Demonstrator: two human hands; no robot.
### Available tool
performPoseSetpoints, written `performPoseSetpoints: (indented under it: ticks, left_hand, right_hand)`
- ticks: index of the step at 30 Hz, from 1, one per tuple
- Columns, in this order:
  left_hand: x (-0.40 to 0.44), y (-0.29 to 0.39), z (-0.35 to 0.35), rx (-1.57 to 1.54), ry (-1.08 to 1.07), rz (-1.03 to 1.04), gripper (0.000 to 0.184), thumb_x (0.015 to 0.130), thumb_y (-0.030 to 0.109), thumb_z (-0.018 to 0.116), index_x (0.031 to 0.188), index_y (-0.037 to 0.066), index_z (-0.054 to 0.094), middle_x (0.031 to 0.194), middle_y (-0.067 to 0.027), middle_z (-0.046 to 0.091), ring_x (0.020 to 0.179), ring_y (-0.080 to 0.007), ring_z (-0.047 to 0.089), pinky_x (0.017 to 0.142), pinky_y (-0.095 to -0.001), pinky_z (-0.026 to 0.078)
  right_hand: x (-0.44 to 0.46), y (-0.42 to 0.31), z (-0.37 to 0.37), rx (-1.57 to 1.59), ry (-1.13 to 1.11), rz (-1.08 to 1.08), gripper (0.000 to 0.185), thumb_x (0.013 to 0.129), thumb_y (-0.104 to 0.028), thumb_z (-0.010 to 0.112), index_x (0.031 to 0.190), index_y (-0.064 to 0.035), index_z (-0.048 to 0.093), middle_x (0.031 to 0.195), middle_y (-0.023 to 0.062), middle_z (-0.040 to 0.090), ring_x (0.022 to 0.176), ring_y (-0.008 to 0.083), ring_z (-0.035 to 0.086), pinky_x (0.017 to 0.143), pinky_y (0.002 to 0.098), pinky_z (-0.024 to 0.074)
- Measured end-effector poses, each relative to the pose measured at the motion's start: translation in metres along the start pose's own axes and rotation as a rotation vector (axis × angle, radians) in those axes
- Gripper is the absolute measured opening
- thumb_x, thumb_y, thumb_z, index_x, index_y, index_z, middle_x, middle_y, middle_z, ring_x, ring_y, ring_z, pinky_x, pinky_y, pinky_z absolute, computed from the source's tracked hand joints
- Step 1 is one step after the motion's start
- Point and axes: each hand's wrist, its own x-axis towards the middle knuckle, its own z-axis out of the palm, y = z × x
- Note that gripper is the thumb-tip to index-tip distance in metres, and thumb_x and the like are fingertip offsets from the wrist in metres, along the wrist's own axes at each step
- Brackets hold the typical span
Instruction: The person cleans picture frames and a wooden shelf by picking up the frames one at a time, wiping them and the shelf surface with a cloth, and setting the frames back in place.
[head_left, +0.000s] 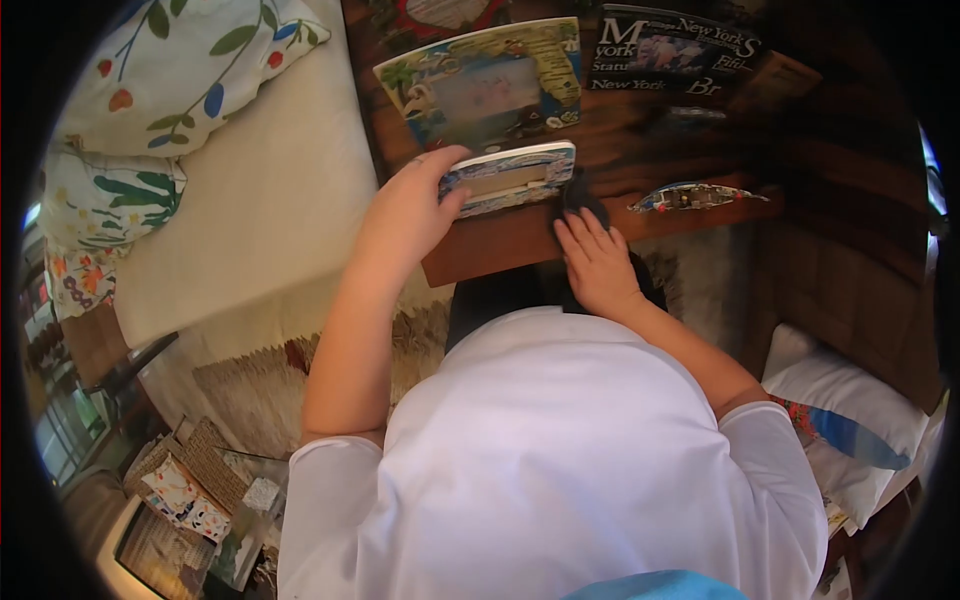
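My left hand (410,205) is closed on the left end of a small picture frame (508,178) with a blue patterned border, thumb in front and fingers behind. The picture frame is tilted up over the front of a dark wooden tabletop (500,245). My right hand (600,262) is at the table's front edge, its fingers on a dark cloth (585,203) just right of the frame; the cloth is partly hidden under them. Behind stands a larger picture frame (485,88) with a colourful tropical border.
Right of the cloth lies a boat-shaped ornament (697,197). A black New York frame (675,55) stands at the back right, and part of a red frame (440,12) shows at the top. To the left is a cream bed (250,220) with a leaf-patterned pillow (190,70).
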Motion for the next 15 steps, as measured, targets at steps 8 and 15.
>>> performPoseSetpoints:
  ticks: [8, 15]
  left_hand:
    - [-0.001, -0.021, -0.002, -0.388, -0.121, -0.175, 0.026, 0.085, 0.010, 0.062, 0.110, 0.005, 0.059, 0.095, -0.0010, 0.061, 0.080, -0.0079, 0.053, 0.070, -0.0232, 0.044]
    - [-0.051, -0.043, -0.051, -0.736, 0.208, -0.021, 0.028, 0.084, 0.008, 0.064, 0.111, 0.002, 0.059, 0.097, -0.0019, 0.062, 0.084, -0.0092, 0.055, 0.076, -0.0234, 0.045]
  right_hand:
    - [-0.001, 0.018, -0.017, 0.058, -0.028, 0.028, 0.052, 0.078, -0.019, 0.061, 0.126, -0.0066, 0.047, 0.128, 0.0116, 0.048, 0.124, 0.0286, 0.040, 0.097, 0.0442, 0.0331]
    - [0.065, -0.059, 0.031, 0.100, -0.134, -0.377, 0.049, 0.080, -0.014, 0.051, 0.128, -0.0030, 0.047, 0.131, 0.0142, 0.046, 0.127, 0.0295, 0.036, 0.102, 0.0457, 0.0275]
